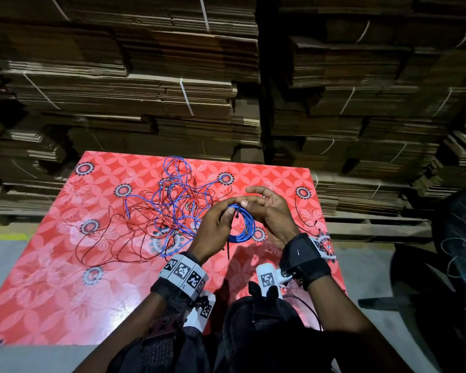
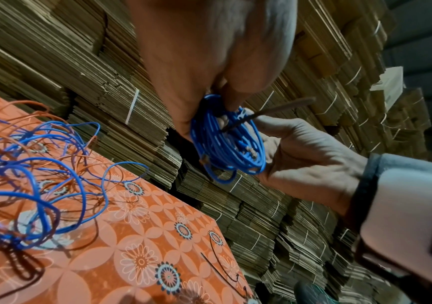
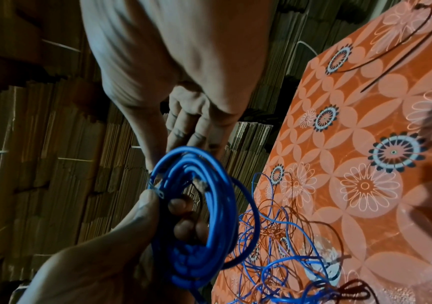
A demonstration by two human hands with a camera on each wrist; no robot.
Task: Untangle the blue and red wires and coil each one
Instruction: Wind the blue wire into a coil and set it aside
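A small blue wire coil (image 1: pixel 246 226) is held above the red floral table (image 1: pixel 65 292). My left hand (image 1: pixel 217 224) pinches the coil's left rim between thumb and fingers, clearest in the right wrist view (image 3: pixel 157 207). A black zip tie (image 1: pixel 228 247) goes through the coil (image 2: pixel 231 150) and its tail hangs free. My right hand (image 1: pixel 269 211) lies against the coil's right side with loosely bent fingers (image 3: pixel 191 127) touching its top. To the left, a loose tangle of blue and red wires (image 1: pixel 172 205) lies spread on the table.
A second black zip tie (image 1: pixel 304 219) lies on the table near its right edge. Strapped stacks of flat cardboard (image 1: pixel 172 90) rise right behind the table. A dark chair with some wires (image 1: pixel 455 251) stands at the right, beside the table.
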